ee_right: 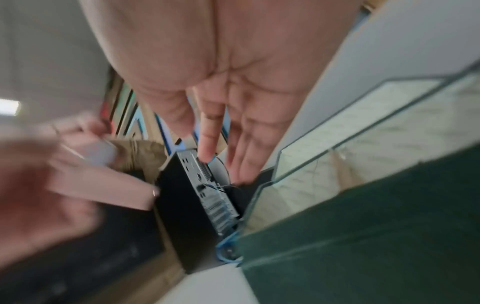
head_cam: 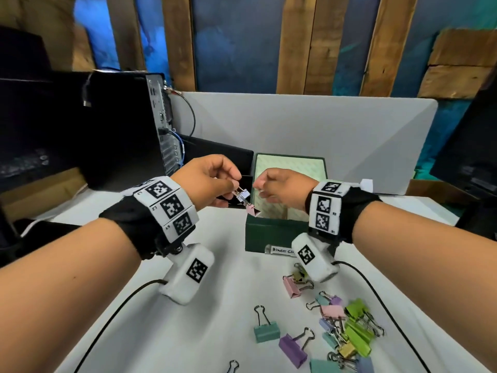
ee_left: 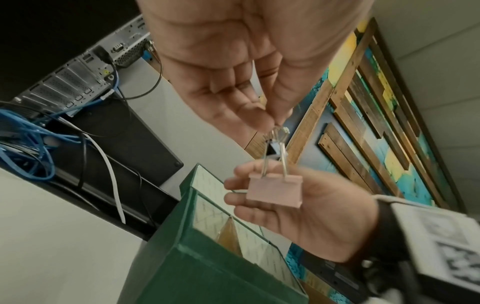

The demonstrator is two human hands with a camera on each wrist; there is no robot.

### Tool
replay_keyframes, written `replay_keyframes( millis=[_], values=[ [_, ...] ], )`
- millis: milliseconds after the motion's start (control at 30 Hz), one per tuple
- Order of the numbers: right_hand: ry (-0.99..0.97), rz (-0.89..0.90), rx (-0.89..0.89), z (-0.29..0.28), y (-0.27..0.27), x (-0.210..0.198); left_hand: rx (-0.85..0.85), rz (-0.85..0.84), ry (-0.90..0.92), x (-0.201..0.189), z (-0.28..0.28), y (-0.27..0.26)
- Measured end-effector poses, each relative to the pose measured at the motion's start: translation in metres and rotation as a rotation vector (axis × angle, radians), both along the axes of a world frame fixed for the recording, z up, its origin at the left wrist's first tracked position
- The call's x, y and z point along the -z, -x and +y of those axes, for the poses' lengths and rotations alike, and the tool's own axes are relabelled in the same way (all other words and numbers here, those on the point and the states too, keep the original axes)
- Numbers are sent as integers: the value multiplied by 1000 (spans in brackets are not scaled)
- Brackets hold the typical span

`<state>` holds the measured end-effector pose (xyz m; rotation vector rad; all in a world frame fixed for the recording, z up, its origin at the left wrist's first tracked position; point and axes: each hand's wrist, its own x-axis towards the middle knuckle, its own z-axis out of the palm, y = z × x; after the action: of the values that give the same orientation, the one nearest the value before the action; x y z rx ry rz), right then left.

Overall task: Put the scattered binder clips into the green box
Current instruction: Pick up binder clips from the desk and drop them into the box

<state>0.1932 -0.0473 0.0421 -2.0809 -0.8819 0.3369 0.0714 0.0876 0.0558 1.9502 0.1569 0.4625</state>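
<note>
My left hand [head_cam: 236, 184] pinches the wire handles of a pink binder clip [head_cam: 252, 210], which hangs over the left rim of the open green box [head_cam: 269, 232]. A small lilac clip [head_cam: 243, 195] hangs in the same pinch. In the left wrist view the left hand [ee_left: 275, 121] holds the pink clip [ee_left: 275, 191] above the box [ee_left: 182, 267]. My right hand [head_cam: 262, 189] hovers over the box opening, fingers relaxed and holding nothing. The right wrist view shows the right hand [ee_right: 221, 156] with loose fingers beside the box [ee_right: 363, 226]. Several coloured clips [head_cam: 347, 327] lie scattered on the table's near right.
A black computer tower [head_cam: 121, 125] with blue cables [ee_left: 31, 131] stands left of the box. A white partition [head_cam: 322, 130] runs behind it. A teal clip [head_cam: 266, 329] and a purple clip [head_cam: 293, 348] lie apart from the pile. Black wrist-camera cables [head_cam: 113, 319] cross the white table.
</note>
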Motion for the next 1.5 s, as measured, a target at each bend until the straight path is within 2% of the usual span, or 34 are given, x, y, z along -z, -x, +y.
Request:
replay_keyframes(
  millis=[67,100,133,267,367,467,567,633,767,833,1000,1100,1233,1367,1500],
  values=[
    [-166,421,-92,-8,8,-3,8,-21,43,1,-3,-7],
    [-182,531,-139,-12,12,-4,15,-35,83,1,-6,-11],
    [-179,568,-183,-17,15,-4,24,-50,118,2,-8,-15],
    [-213,502,-223,-30,12,-1,41,-99,185,4,-20,-27],
    [-136,453,-242,-40,7,-3,58,-78,137,5,-24,-29],
    [-42,316,-242,-47,3,-8,66,-34,84,8,-27,-31],
    [-157,300,-192,-50,0,-14,94,37,88,7,-28,-31],
    [-226,297,-172,-54,-2,-16,93,80,-4,6,-26,-30],
    [-31,162,-232,-59,1,-16,60,139,-230,4,-30,-27],
    [18,156,-234,-59,3,-15,64,141,-251,5,-34,-27],
    [14,191,-213,-61,1,-14,96,139,-176,8,-33,-30],
    [48,92,-202,-63,2,-14,151,195,-114,10,-34,-29],
    [115,-60,-194,-59,10,-11,178,148,41,13,-39,-30],
    [-10,-60,-166,-55,9,-10,107,80,220,10,-39,-35],
    [-199,28,-117,-52,10,-9,108,160,337,11,-38,-33]
  ],
)
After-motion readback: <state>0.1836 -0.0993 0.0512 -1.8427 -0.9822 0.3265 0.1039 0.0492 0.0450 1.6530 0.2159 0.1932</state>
